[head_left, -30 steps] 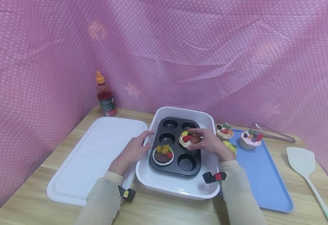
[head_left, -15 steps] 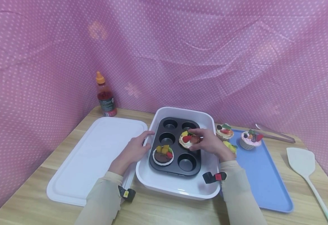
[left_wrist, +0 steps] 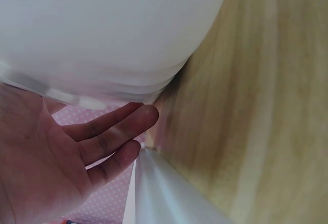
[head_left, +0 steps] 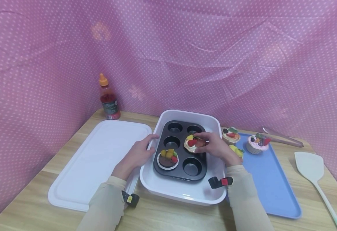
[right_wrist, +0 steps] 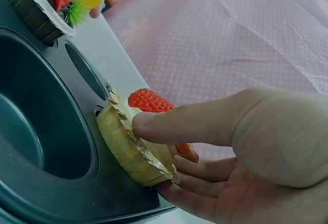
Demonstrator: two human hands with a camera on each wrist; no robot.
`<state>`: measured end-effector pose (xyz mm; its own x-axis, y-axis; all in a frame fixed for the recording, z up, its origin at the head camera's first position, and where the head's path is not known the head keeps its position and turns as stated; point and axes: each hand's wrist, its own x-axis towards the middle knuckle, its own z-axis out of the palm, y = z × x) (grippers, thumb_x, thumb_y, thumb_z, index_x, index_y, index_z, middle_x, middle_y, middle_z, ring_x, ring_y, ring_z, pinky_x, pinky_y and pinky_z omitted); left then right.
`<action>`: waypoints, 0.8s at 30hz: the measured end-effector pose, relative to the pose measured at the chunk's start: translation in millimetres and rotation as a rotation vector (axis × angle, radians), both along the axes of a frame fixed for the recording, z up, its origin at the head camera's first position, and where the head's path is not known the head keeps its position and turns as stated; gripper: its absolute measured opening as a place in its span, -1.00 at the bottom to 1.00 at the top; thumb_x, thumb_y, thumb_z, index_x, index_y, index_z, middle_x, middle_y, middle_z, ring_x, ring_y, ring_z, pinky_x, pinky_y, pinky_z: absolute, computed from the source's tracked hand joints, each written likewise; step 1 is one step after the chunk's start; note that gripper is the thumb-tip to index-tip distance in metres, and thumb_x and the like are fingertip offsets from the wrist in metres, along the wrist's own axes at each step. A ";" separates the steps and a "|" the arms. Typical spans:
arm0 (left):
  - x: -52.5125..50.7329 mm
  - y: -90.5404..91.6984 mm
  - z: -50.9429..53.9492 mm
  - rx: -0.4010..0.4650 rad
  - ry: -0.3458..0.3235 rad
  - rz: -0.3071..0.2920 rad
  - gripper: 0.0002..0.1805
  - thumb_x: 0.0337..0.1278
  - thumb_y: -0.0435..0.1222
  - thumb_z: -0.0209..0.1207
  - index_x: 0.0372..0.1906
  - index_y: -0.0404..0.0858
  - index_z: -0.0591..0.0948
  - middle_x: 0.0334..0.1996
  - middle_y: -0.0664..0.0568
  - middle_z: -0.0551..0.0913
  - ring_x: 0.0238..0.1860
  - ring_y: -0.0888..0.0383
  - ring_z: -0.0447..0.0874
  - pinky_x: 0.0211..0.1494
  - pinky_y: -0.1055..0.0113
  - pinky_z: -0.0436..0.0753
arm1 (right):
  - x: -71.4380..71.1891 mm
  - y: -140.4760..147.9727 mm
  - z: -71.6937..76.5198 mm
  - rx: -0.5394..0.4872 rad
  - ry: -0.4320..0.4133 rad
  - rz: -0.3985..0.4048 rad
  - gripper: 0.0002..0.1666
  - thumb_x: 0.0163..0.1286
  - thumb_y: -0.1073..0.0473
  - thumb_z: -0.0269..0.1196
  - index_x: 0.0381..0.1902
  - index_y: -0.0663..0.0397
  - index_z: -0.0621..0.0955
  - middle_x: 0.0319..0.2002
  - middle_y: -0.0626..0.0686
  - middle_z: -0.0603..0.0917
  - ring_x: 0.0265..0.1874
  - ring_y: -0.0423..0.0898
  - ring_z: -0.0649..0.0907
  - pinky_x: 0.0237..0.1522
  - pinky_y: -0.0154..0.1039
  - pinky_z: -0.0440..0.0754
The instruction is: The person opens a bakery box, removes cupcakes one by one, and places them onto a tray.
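Observation:
In the head view a black muffin tin (head_left: 181, 166) lies inside a white tub (head_left: 183, 195). My right hand (head_left: 214, 146) holds a cream cupcake (head_left: 190, 146) topped with strawberry at the tin's middle right cup. Up close, its thumb lies at the edge of the cupcake's gold paper case (right_wrist: 120, 142), with the other fingers on the far side. A chocolate cupcake (head_left: 167, 162) with fruit sits in the front left cup. My left hand (head_left: 136, 154) rests at the tub's left rim, some fingers loosely extended outside its wall (left_wrist: 113, 34).
A white lid-like board (head_left: 99, 160) lies left of the tub, with a sauce bottle (head_left: 109, 101) behind it. On the right are a blue tray (head_left: 266, 179), a pink-cream cupcake (head_left: 256, 144), another berry-topped cupcake (head_left: 230, 135), a yellow-topped one (head_left: 236, 150), tongs (head_left: 284, 138) and a spatula (head_left: 310, 165).
My right thumb has drawn back slightly to the right along the cream cupcake's near edge. The left hand, tub and tin look unmoved.

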<state>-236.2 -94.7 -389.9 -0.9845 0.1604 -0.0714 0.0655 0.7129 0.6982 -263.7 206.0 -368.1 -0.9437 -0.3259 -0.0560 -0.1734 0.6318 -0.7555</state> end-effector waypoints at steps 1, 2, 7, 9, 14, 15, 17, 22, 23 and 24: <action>0.0 0.1 0.1 0.000 0.000 0.001 -0.44 0.40 -0.21 0.03 0.46 0.11 0.36 0.29 -0.20 0.57 0.20 -0.09 0.60 0.34 -0.16 0.52 | 0.1 -0.1 0.1 0.001 0.000 -0.001 -0.27 0.16 0.30 0.48 0.31 0.22 0.53 -0.30 0.08 0.70 -0.25 -0.06 0.63 -0.08 -0.18 0.58; -0.1 0.1 0.2 0.000 0.000 0.001 -0.44 0.40 -0.22 0.03 0.46 0.11 0.36 0.29 -0.20 0.57 0.20 -0.09 0.60 0.34 -0.16 0.52 | 0.3 -0.1 0.2 0.002 -0.001 -0.002 -0.28 0.17 0.30 0.47 0.31 0.22 0.54 -0.31 0.07 0.71 -0.25 -0.06 0.63 -0.07 -0.18 0.58; -0.6 0.4 0.3 -0.001 0.003 0.000 -0.44 0.40 -0.22 0.03 0.46 0.11 0.36 0.30 -0.20 0.57 0.20 -0.09 0.59 0.34 -0.16 0.51 | 1.3 0.0 0.9 0.007 -0.005 -0.011 -0.31 0.20 0.29 0.45 0.31 0.19 0.55 -0.33 0.05 0.71 -0.26 -0.05 0.63 -0.05 -0.15 0.57; -0.8 0.4 0.1 -0.002 0.003 0.000 -0.44 0.40 -0.22 0.04 0.46 0.11 0.36 0.30 -0.20 0.57 0.20 -0.10 0.59 0.34 -0.16 0.51 | 1.6 0.0 1.1 0.006 -0.006 -0.012 -0.32 0.21 0.29 0.44 0.31 0.19 0.55 -0.33 0.05 0.72 -0.26 -0.05 0.63 -0.04 -0.14 0.58; -1.0 0.3 -0.2 -0.010 -0.005 0.005 -0.44 0.41 -0.21 0.03 0.47 0.13 0.36 0.31 -0.20 0.56 0.24 -0.11 0.58 0.35 -0.17 0.50 | 1.1 -0.5 0.8 0.007 -0.005 -0.010 -0.33 0.22 0.29 0.44 0.30 0.20 0.55 -0.33 0.05 0.72 -0.27 -0.06 0.63 -0.04 -0.14 0.58; -1.1 0.4 -0.3 -0.012 -0.006 0.006 -0.44 0.41 -0.21 0.03 0.47 0.13 0.35 0.32 -0.19 0.55 0.25 -0.11 0.58 0.36 -0.17 0.49 | 1.0 -0.6 0.7 0.008 -0.003 -0.010 -0.34 0.22 0.28 0.44 0.30 0.20 0.55 -0.33 0.04 0.72 -0.27 -0.06 0.63 -0.05 -0.15 0.58; -1.2 0.4 -0.6 -0.013 -0.008 0.007 -0.44 0.41 -0.21 0.03 0.47 0.13 0.35 0.33 -0.19 0.55 0.26 -0.12 0.58 0.36 -0.18 0.49 | 0.8 -0.8 0.6 0.013 -0.002 -0.012 -0.34 0.22 0.28 0.44 0.30 0.19 0.56 -0.33 0.04 0.72 -0.27 -0.06 0.63 -0.05 -0.15 0.57; -1.7 0.4 -1.5 -0.017 -0.007 0.008 -0.43 0.40 -0.20 0.03 0.47 0.13 0.35 0.31 -0.18 0.56 0.21 -0.09 0.59 0.35 -0.17 0.51 | 0.8 -0.7 0.5 0.023 -0.004 -0.021 -0.35 0.23 0.24 0.44 0.29 0.17 0.57 -0.31 0.04 0.73 -0.23 -0.05 0.63 -0.05 -0.14 0.56; -1.7 0.5 -1.4 -0.018 -0.006 0.009 -0.43 0.40 -0.20 0.03 0.47 0.13 0.35 0.30 -0.18 0.56 0.19 -0.08 0.60 0.34 -0.16 0.52 | 0.8 -0.6 0.4 0.024 -0.005 -0.024 -0.35 0.23 0.24 0.44 0.29 0.16 0.57 -0.30 0.04 0.73 -0.22 -0.05 0.62 -0.04 -0.14 0.55; -1.8 0.5 -1.6 -0.019 -0.005 0.008 -0.43 0.40 -0.20 0.03 0.47 0.13 0.35 0.29 -0.18 0.57 0.17 -0.07 0.60 0.33 -0.16 0.52 | 0.6 -0.5 0.3 0.025 -0.004 -0.025 -0.36 0.24 0.23 0.44 0.29 0.16 0.57 -0.29 0.04 0.73 -0.21 -0.05 0.62 -0.04 -0.13 0.55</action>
<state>-238.1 -94.2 -391.5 -0.9854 0.1506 -0.0792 0.0561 0.7268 0.6845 -263.1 205.5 -367.9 -0.9512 -0.3010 -0.0679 -0.1542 0.6545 -0.7401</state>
